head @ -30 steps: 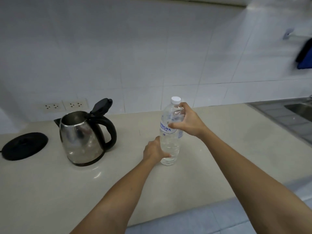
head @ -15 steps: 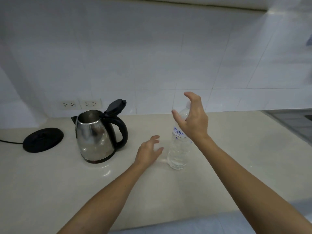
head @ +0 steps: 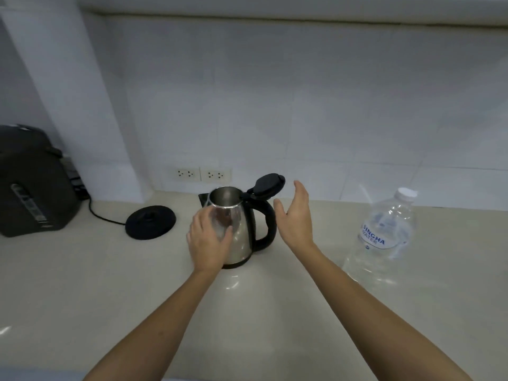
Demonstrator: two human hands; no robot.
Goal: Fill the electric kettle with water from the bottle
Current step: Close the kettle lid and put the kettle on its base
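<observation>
The steel electric kettle [head: 243, 229] stands on the counter with its black lid [head: 268, 185] flipped up and its black handle facing right. My left hand [head: 209, 243] is cupped around the kettle's left front side, thumb across the steel. Just right of the handle, my right hand [head: 295, 218] hovers with fingers apart, holding nothing and not touching it. The clear plastic water bottle [head: 384, 235] with a white cap and blue label stands capped further right, clear of both hands.
The kettle's round black base [head: 150, 221] lies left of the kettle, its cord running to a dark appliance [head: 33, 182] at the far left. Two wall sockets [head: 202, 174] sit behind the kettle. The beige counter [head: 261, 303] extends toward me.
Both hands left the bottle and moved left to the kettle. My left hand now rests around the kettle body; my right hand is open beside the handle. The view swung left.
</observation>
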